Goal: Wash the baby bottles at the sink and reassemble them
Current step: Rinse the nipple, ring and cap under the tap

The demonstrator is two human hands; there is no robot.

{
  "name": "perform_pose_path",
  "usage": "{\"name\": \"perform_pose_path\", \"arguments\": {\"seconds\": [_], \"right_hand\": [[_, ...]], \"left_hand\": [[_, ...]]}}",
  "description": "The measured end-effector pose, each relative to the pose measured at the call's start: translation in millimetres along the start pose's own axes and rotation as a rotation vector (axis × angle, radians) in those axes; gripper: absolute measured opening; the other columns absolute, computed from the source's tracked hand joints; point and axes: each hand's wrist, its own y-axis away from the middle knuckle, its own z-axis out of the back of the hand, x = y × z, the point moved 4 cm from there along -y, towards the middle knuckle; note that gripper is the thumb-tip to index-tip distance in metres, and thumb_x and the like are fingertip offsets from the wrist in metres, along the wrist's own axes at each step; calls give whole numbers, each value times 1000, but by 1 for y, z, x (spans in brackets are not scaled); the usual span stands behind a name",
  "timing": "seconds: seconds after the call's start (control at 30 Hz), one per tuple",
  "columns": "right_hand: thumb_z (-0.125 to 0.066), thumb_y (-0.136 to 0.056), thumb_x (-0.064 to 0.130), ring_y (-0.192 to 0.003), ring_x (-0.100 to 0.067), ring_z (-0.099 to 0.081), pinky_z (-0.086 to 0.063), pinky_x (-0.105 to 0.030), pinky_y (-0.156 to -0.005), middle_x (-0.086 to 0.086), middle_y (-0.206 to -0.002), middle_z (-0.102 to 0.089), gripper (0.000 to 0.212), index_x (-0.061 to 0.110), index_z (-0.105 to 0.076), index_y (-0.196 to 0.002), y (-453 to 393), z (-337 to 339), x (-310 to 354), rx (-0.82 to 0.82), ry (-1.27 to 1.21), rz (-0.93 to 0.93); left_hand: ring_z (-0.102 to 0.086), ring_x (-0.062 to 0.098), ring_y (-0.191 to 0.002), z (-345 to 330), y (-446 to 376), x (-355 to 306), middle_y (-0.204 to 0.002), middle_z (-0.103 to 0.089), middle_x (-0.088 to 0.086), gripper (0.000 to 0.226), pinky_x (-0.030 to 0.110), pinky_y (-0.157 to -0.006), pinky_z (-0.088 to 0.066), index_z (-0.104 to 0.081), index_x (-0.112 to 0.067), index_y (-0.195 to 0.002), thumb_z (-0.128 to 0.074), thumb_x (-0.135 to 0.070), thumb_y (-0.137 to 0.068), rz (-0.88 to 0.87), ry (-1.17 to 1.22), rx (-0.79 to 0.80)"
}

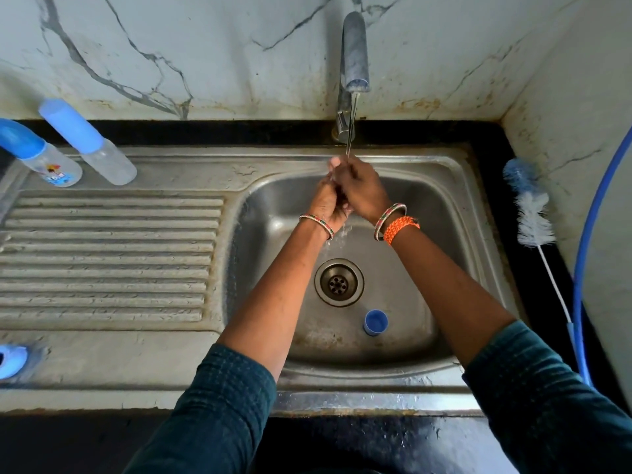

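Head view shows both hands pressed together under the running tap (354, 59), above the sink (455, 200) basin. The left hand (326, 200) and right hand (359, 189) overlap with fingers curled; whether they rub each other or hold some small part between them I cannot tell. My guess is a rinse, either of the hands or of a small bottle piece. Next would come picking up a piece to scrub, which calls for a reach to the brush (531, 206), lying on the table right of the sink. Two capped baby bottles (102, 155) stand left of the sink, clear-bodied with blue tops, one printed. A blue cap (375, 322) lies inside the sink, near the drain (339, 282).
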Motion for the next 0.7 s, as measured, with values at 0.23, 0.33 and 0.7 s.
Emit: {"name": "perform_pose_path", "arguments": {"seconds": [0.23,0.33,0.7], "right_hand": [[-66,-87,23,-93,-15,-62,-49,-26,-83,-6,-107,-68,34,9,-61,-118,9,7,8,-40,235,262],[-70,-82,20,-93,-17,-62,-51,-27,-84,-7,-107,-67,40,9,-60,-119,11,5,9,-53,251,300],[-68,-86,25,-79,-13,-59,-52,-28,-81,-8,-96,-70,30,5,-67,-109,9,2,-18,-196,251,59]], "left_hand": [[-65,9,-56,12,-4,-5,-59,-67,1,26,19,-51,-54,-57,-7,-84,-38,-13,-100,101,111,-43],[-67,10,-56,13,-4,-2,-60,-68,3,29,18,-55,-55,-58,-5,-84,-34,-9,-99,118,153,-38],[-52,8,-74,41,-12,-4,-76,-57,-6,14,26,-73,-44,-54,-18,-98,-42,-12,-98,90,-332,-168]]}}
